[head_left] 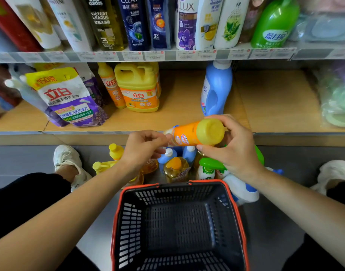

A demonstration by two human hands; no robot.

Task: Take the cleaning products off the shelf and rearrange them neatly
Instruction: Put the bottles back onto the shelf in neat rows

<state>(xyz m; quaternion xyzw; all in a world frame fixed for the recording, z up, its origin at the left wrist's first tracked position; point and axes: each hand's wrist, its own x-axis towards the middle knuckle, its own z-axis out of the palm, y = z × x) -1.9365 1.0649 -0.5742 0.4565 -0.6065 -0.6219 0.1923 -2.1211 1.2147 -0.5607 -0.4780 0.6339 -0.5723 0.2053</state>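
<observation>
While the shelf stands ahead and the basket gapes below, the orange bottle hangs sideways over the shelf edge — right hand gripping its cap end, left hand pinching the other; a slack grip could drop it.

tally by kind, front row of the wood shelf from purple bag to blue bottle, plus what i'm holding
bag: 1
orange bottle: 2, that one standing, another in left hand and right hand
yellow jug: 1
blue bottle: 1
total: 5
</observation>
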